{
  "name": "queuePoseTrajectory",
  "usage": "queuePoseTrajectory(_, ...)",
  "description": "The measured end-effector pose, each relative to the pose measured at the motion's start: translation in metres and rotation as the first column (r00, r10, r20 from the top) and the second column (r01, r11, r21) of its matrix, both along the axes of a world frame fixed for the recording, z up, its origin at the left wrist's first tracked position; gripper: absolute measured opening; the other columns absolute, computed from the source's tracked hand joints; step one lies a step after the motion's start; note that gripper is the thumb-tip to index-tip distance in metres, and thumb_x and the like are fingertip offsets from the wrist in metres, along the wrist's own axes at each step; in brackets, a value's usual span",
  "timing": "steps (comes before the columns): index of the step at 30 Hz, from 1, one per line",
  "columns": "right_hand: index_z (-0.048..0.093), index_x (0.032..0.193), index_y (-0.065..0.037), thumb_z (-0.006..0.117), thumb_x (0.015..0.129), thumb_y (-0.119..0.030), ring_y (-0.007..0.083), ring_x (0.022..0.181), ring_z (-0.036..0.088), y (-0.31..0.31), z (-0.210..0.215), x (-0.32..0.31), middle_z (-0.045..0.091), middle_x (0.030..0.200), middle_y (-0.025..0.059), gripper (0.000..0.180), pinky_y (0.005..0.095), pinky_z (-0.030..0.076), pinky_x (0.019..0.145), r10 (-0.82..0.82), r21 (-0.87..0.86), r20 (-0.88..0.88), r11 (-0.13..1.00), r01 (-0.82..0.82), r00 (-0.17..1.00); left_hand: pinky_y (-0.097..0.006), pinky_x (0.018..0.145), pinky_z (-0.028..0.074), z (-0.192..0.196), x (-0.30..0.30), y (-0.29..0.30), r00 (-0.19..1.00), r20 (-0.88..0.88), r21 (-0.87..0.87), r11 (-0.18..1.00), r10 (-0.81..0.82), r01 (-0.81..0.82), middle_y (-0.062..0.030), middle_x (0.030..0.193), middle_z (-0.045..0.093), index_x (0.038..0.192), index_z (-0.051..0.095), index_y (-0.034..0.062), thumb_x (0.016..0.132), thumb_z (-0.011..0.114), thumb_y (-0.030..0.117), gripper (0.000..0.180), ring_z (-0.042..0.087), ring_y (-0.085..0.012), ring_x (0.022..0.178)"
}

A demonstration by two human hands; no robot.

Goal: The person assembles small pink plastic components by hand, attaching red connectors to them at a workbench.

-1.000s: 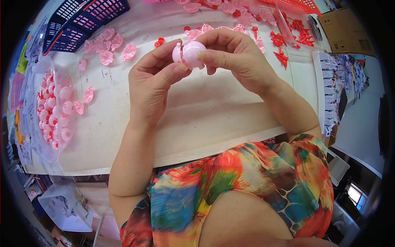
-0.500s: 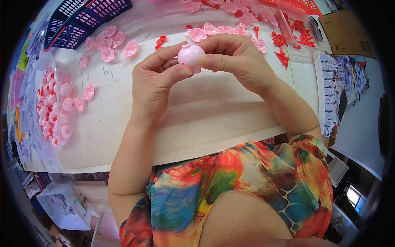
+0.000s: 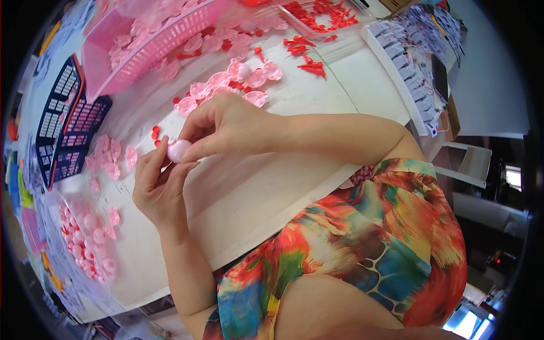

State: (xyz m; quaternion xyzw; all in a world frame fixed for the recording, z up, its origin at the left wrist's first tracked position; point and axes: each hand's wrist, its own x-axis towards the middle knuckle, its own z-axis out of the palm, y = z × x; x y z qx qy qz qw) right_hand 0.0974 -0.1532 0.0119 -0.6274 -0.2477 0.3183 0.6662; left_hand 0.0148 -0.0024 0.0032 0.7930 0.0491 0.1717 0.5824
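Note:
A small glossy pink ball (image 3: 178, 151) with a short knob is pinched between both hands, above the white table. My left hand (image 3: 156, 190) has its thumb and fingers closed on the ball's near left side. My right hand (image 3: 232, 129) grips it from the right between thumb and fingers, which hide part of its surface. Just beyond the hands lie small red caps (image 3: 155, 135) and a cluster of translucent pink petal-edged shell pieces (image 3: 219, 79). More such pink pieces (image 3: 105, 154) are to the left of my left hand.
A clear tub (image 3: 107, 283) of pink and red balls stands at the left. A dark blue basket (image 3: 85, 122) and a pink basket (image 3: 164, 48) are at the far left. Red pointed parts (image 3: 309, 67) lie near a clear tray (image 3: 317, 34). A white tray (image 3: 391, 73) holds wired white parts.
The view has turned, so the hands and table appear rotated and further left, and the pink basket shows more fully. Both hands still hold the ball; the right fingers now cover its far side.

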Motion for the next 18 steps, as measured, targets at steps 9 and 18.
queuePoseTrajectory(9, 0.062, 0.093, -0.001, 0.059, 0.079, -0.022, 0.0114, 0.076, 0.058, -0.008, 0.010, 0.016, 0.063, 0.083, 0.0077, 0.026, 0.0250, 0.045, 0.069, 0.036, -0.109, 0.252, 0.994, -0.008, 0.967, -0.025, 0.072, 0.050, -0.001, 0.003, 0.009, 0.999, -0.047, -0.240, 0.971, -0.006, -0.005, -0.0078, 0.090, 0.059, 0.102, 0.057, -0.0032, 0.067, 0.066, -0.004, 0.036, 0.059, -0.0146, 0.080)
queuePoseTrajectory(18, 0.045, 0.115, -0.008, 0.054, 0.075, -0.014, 0.0261, 0.104, 0.047, -0.073, -0.015, 0.110, 0.048, 0.114, 0.0137, 0.042, 0.0358, 0.038, 0.087, 0.225, -0.474, 0.877, 0.545, 0.691, 0.424, -0.029, 0.075, 0.049, 0.002, 0.002, 0.015, 1.000, -0.009, -0.503, 0.864, -0.013, 0.007, -0.0116, 0.093, 0.059, 0.103, 0.054, -0.0051, 0.070, 0.065, -0.001, 0.036, 0.058, -0.0167, 0.083)
